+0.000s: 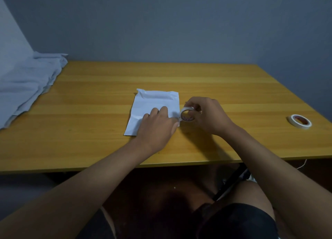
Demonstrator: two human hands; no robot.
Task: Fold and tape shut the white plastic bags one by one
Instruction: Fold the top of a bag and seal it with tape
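A folded white plastic bag [154, 104] lies flat in the middle of the wooden table [89, 95]. My left hand [158, 125] rests on the bag's near right part and presses it down, thumb toward the right edge. My right hand [208, 114] grips a small roll of white tape [186, 115] upright, just off the bag's right edge. A short strip seems to run from the roll toward my left thumb; the detail is too small to be sure.
A second roll of tape [299, 121] lies flat near the table's right edge. A pile of white bags or sheets [27, 84] covers the far left corner. A grey wall stands behind the table. My knees are below the near edge.
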